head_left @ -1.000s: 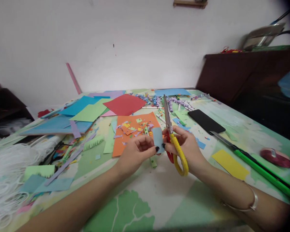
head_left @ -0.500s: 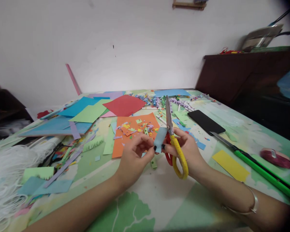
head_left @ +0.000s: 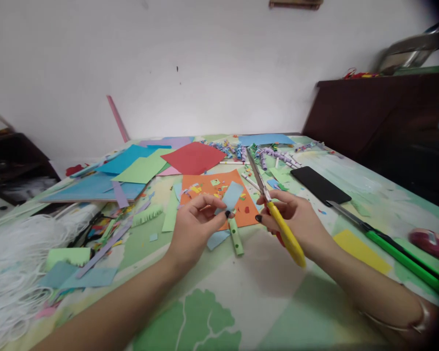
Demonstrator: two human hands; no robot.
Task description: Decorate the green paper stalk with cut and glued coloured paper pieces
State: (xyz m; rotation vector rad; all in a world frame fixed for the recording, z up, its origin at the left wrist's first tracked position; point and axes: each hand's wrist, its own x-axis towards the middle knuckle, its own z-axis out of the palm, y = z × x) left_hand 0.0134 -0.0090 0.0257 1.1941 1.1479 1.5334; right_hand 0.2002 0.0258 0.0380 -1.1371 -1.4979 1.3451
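My left hand [head_left: 194, 225] pinches a small light-blue paper piece [head_left: 231, 196] between thumb and fingers, above the orange sheet [head_left: 237, 187]. My right hand [head_left: 296, 222] grips the scissors [head_left: 276, 214] by their yellow and red handles. The closed blades point up and away to the left, a short way right of the blue piece and apart from it. A green paper roll [head_left: 236, 236] and a loose blue scrap [head_left: 217, 239] lie on the table just below my left hand.
Coloured sheets, red [head_left: 193, 158], green [head_left: 142, 169] and blue [head_left: 95, 187], lie at the back left. A black phone [head_left: 320, 184], a green-handled knife [head_left: 391, 251], a yellow slip [head_left: 362, 258] and a red tape roll [head_left: 429, 240] are on the right. White string [head_left: 14, 258] is piled at the left.
My hands have drawn apart: the left took the blue piece away to the left, the right let go of it and tilted the scissors. The view shifted slightly.
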